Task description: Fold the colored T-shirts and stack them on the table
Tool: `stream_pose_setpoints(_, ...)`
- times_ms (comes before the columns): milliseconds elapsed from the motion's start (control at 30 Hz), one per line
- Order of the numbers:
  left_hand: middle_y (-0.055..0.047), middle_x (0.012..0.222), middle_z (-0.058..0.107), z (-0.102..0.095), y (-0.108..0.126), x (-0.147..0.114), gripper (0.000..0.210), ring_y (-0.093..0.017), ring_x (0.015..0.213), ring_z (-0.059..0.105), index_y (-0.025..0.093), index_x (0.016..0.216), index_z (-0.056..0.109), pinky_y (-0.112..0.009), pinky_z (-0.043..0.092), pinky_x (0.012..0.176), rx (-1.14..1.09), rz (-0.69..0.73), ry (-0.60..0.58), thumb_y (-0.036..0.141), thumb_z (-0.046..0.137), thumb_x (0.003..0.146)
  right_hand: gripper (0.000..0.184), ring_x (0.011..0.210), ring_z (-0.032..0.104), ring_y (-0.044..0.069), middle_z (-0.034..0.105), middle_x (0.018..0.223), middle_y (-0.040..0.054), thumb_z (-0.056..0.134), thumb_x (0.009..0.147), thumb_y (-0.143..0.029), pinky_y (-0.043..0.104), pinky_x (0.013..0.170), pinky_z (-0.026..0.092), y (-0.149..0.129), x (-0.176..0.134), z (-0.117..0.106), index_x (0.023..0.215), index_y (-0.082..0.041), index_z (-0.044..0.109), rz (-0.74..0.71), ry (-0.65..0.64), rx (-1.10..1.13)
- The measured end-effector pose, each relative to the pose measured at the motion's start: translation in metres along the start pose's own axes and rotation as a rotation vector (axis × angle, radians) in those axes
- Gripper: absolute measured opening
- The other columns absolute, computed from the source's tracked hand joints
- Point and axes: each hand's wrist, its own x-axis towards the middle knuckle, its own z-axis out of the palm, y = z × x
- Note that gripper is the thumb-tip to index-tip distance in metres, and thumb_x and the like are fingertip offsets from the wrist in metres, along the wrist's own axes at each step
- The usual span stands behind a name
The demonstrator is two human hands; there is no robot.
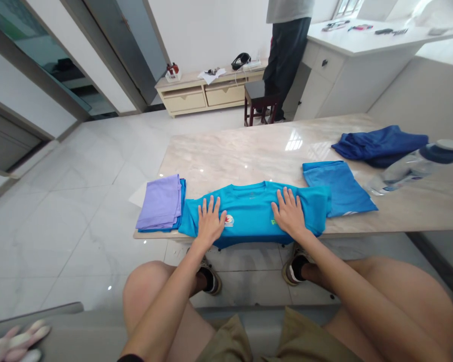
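Observation:
A turquoise T-shirt lies spread across the front of the marble-look table, its collar toward the far side and its lower part hanging over the near edge. My left hand rests flat on the shirt's left chest area, fingers spread, beside a small round badge print. On the other side of the chest, my right hand also lies flat with fingers apart, partly covering a small green print. Left of the shirt sits a folded purple garment on top of a blue one. A folded blue garment lies by the right sleeve.
A dark blue crumpled garment and a clear bottle with a blue-and-white cap are on the table's right. Beyond stand a dark stool, a person in dark trousers and a low cabinet.

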Motion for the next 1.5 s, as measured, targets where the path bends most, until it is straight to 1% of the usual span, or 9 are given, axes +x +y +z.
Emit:
stream_pose_setpoints(167,-0.007,0.195,0.025,0.004,0.006,0.031,0.074,-0.047,0.181,0.015,0.029,0.185,0.038,-0.075,0.014,0.144,-0.018,-0.057,-0.018,0.058,0.040,0.116,0.074,0.177,0.031,0.040,0.035,0.189,0.0205,0.032,0.119,-0.049,0.067,0.142,0.025,-0.004,0.035,0.008,0.182,-0.013,0.043,-0.005,-0.017,0.044)
stream_pose_setpoints(400,-0.006,0.195,0.026,-0.005,-0.028,0.114,0.069,-0.041,0.182,0.016,0.027,0.185,0.040,-0.071,0.013,0.146,-0.059,-0.037,-0.027,0.048,0.031,0.119,0.079,0.179,0.026,0.040,0.029,0.191,0.0199,0.026,0.120,-0.055,0.066,0.143,0.021,-0.016,0.107,0.019,0.183,-0.010,0.041,0.044,-0.056,0.048)
stream_pose_setpoints(667,-0.007,0.196,0.021,0.003,-0.050,0.200,0.074,-0.041,0.183,0.012,0.025,0.186,0.036,-0.070,0.008,0.146,-0.079,-0.037,-0.017,0.052,0.036,0.118,0.075,0.179,0.025,0.037,0.031,0.192,0.0166,0.024,0.120,-0.050,0.068,0.142,0.020,-0.014,0.188,0.042,0.184,-0.015,0.041,0.039,-0.051,0.099)
stream_pose_setpoints(833,-0.008,0.195,0.026,0.006,-0.056,0.230,0.072,-0.040,0.182,0.016,0.026,0.184,0.040,-0.072,0.010,0.145,-0.103,-0.038,0.011,0.051,0.040,0.117,0.077,0.178,0.025,0.040,0.029,0.192,0.0184,0.028,0.119,-0.052,0.071,0.142,0.019,-0.014,0.224,0.047,0.184,-0.013,0.039,0.005,-0.050,0.115)
stream_pose_setpoints(967,-0.011,0.192,0.036,0.009,-0.062,0.242,0.067,-0.035,0.180,0.025,0.024,0.179,0.048,-0.065,0.015,0.147,-0.095,-0.021,0.067,0.048,0.036,0.118,0.078,0.179,0.025,0.039,0.031,0.192,0.0165,0.032,0.117,-0.054,0.072,0.143,0.018,-0.006,0.249,0.056,0.183,-0.015,0.041,0.009,-0.043,0.161)
stream_pose_setpoints(1133,-0.014,0.190,0.039,0.002,-0.060,0.245,0.062,-0.034,0.179,0.027,0.019,0.176,0.051,-0.063,0.019,0.146,-0.055,-0.004,0.068,0.041,0.031,0.121,0.073,0.179,0.027,0.036,0.033,0.191,0.0159,0.030,0.116,-0.042,0.065,0.145,0.019,0.007,0.273,0.054,0.181,-0.013,0.045,0.010,-0.108,0.189)
stream_pose_setpoints(1233,-0.017,0.190,0.036,-0.013,-0.041,0.226,0.062,-0.037,0.179,0.025,0.013,0.176,0.049,-0.064,0.017,0.146,0.011,0.127,0.072,0.039,0.039,0.120,0.073,0.179,0.026,0.040,0.031,0.191,0.0205,0.041,0.112,-0.037,0.069,0.144,0.021,0.002,0.260,0.033,0.179,-0.008,0.045,-0.212,-0.163,0.185)
stream_pose_setpoints(1367,-0.016,0.192,0.034,-0.018,-0.014,0.165,0.066,-0.037,0.179,0.027,0.016,0.179,0.047,-0.062,0.022,0.146,0.021,0.343,0.059,0.043,0.041,0.119,0.069,0.181,0.020,0.035,0.030,0.191,0.0193,0.037,0.117,-0.039,0.066,0.146,0.014,-0.017,0.193,0.004,0.179,-0.010,0.046,-0.513,-0.049,0.143)
stream_pose_setpoints(1500,-0.013,0.191,0.035,0.001,-0.016,0.102,0.065,-0.040,0.179,0.027,0.022,0.178,0.051,-0.063,0.027,0.144,0.029,0.355,-0.030,0.046,0.039,0.119,0.073,0.181,0.021,0.036,0.027,0.191,0.0218,0.034,0.120,-0.047,0.063,0.145,0.022,-0.019,0.120,0.011,0.180,-0.007,0.043,-0.395,-0.103,0.099)
